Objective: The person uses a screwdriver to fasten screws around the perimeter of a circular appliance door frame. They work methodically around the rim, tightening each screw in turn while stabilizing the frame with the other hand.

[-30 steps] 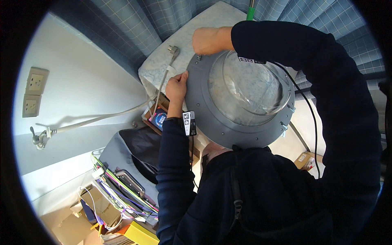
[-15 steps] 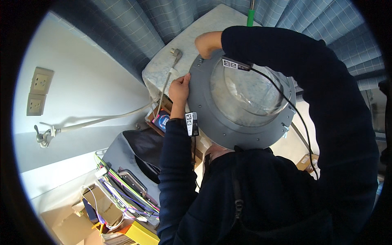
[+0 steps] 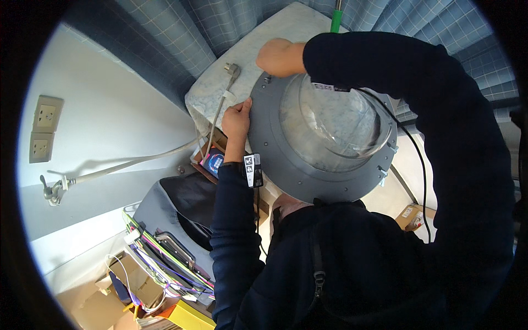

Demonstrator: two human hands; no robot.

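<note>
A round grey ring-shaped door [image 3: 269, 159] with a clear bulging glass bowl [image 3: 330, 124] in its middle lies at a marble-patterned tabletop [image 3: 209, 93]. It looks like a washing machine door. My left hand [image 3: 236, 124] is closed on the ring's left rim, thumb on top and fingers underneath. Curled just past the ring's far left edge is my right hand [image 3: 279, 57], closed, its fingertips hidden from view. Beside it a small metal fitting [image 3: 267, 80] sits on the ring. More metal fittings [image 3: 383, 171] show on the right edge.
A grey plug [image 3: 232, 70] and cord lie on the tabletop at left. A hose runs from a wall tap [image 3: 53, 190]. Lower left are a grey bag [image 3: 165, 214], tangled cords and cardboard boxes [image 3: 93, 302]. Blue checked curtains [image 3: 231, 22] hang behind; a black cable crosses my right side.
My right hand has lifted and drawn back from the ring's far left edge, showing more of its fist. My left hand keeps its hold. The whole view has shifted slightly.
</note>
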